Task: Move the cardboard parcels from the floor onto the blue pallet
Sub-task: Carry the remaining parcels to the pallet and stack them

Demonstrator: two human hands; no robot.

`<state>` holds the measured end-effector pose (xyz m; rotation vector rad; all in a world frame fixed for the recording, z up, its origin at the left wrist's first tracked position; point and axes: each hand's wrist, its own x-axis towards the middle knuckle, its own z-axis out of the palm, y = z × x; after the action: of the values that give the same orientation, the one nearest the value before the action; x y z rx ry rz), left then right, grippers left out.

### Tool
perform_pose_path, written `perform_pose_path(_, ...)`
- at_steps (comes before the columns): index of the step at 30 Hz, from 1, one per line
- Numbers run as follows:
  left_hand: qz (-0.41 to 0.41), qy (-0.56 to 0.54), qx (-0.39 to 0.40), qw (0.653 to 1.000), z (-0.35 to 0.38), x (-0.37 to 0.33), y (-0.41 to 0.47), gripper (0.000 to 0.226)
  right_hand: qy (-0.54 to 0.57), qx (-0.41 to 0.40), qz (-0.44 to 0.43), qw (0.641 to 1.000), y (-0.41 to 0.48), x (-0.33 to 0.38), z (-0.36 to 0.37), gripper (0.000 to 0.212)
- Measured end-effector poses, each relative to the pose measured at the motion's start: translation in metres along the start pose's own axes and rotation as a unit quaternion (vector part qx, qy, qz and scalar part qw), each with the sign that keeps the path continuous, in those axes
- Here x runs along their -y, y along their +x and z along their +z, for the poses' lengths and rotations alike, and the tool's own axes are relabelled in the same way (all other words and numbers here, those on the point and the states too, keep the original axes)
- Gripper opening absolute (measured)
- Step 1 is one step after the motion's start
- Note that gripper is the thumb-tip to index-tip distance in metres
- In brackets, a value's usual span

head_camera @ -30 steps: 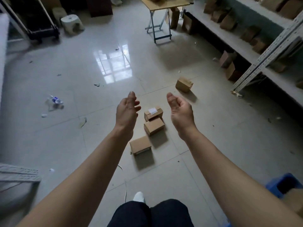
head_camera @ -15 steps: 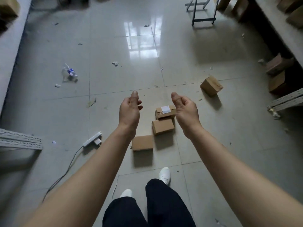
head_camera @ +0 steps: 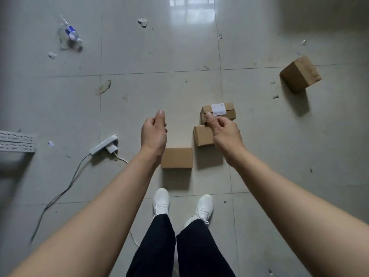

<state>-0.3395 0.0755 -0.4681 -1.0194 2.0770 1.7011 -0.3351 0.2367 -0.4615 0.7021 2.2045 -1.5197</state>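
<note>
**Parcels, cardboard, four on floor.**

- Labelled parcel (head_camera: pixel 228 112): flat brown box with a white sticker on top, long axis left to right. Lies ahead of the feet and to the right, under the right hand (head_camera: pixel 225 134) in this view.
- Plain parcel (head_camera: pixel 202 135): just beside the labelled one on its near side, possibly touching. The right hand hides its right part.
- Near parcel (head_camera: pixel 176 157): flat, unmarked, long axis left to right. Closest to the white shoes (head_camera: pixel 161 200), with its left edge by the left wrist.
- Cube-like parcel (head_camera: pixel 299 75): well apart, far right, turned corner-on.

**Hands.** The left hand (head_camera: pixel 153 134) has its thumb up and fingers loosely curled, and holds nothing. The right hand is also loosely curled and empty. Both hang above the floor (head_camera: pixel 259 156) and touch no box.

**Judgement.** The right hand is nearer the two stacked-looking boxes, and the left hand is nearer the near parcel. All three lie forward and down, so a bend and reach is called for.

**Materials.** Matte corrugated board with crisp edges, probably light. The tiles are glossy and pale, littered with scraps.

**Pallet.** The blue pallet is not in view.

**Other.** Power strip (head_camera: pixel 102 144) with cable, left. Crushed plastic bottle (head_camera: pixel 69 36), far left.
</note>
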Motion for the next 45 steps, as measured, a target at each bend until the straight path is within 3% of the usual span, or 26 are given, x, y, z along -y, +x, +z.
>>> perform_pose_path(4, -0.025, 0.035, -0.005, 0.999, 0.011, 0.077, 0.068, 0.032, -0.031, 0.013, 0.028, 0.999, 0.056, -0.073, 0.048, 0.035)
perform_pose_path(7, -0.042, 0.064, -0.012, 0.997, 0.018, 0.136, 0.111, 0.030, -0.053, 0.022, 0.053, 0.997, 0.092, -0.128, 0.081, 0.048)
perform_pose_path(12, -0.074, 0.107, -0.014, 0.991, 0.032, 0.229, 0.172, 0.033, -0.084, 0.036, 0.094, 0.991, 0.142, -0.219, 0.125, 0.052)
perform_pose_path(20, -0.138, 0.157, -0.024, 0.978, 0.058, 0.348, 0.249, 0.059, -0.107, 0.060, 0.164, 0.979, 0.203, -0.337, 0.175, 0.076)
perform_pose_path(26, -0.211, 0.142, 0.019, 0.967, 0.069, 0.394, 0.274, 0.076, -0.064, 0.076, 0.211, 0.973, 0.221, -0.378, 0.200, 0.085)
perform_pose_path(28, -0.221, 0.128, 0.032, 0.966, 0.070, 0.395, 0.275, 0.079, -0.027, 0.082, 0.224, 0.971, 0.223, -0.380, 0.204, 0.090)
perform_pose_path(32, -0.228, 0.118, 0.025, 0.966, 0.066, 0.376, 0.265, 0.076, -0.007, 0.076, 0.219, 0.973, 0.216, -0.364, 0.200, 0.069)
perform_pose_path(34, -0.220, 0.115, 0.024, 0.968, 0.061, 0.353, 0.256, 0.071, 0.003, 0.069, 0.215, 0.974, 0.207, -0.343, 0.192, 0.070)
perform_pose_path(43, -0.088, 0.117, 0.014, 0.989, 0.050, 0.141, 0.195, 0.055, 0.070, -0.012, 0.129, 0.989, 0.167, -0.151, 0.112, 0.100)
perform_pose_path(45, -0.061, 0.101, 0.009, 0.993, 0.048, 0.081, 0.171, 0.056, 0.093, -0.030, 0.109, 0.989, 0.151, -0.098, 0.085, 0.080)
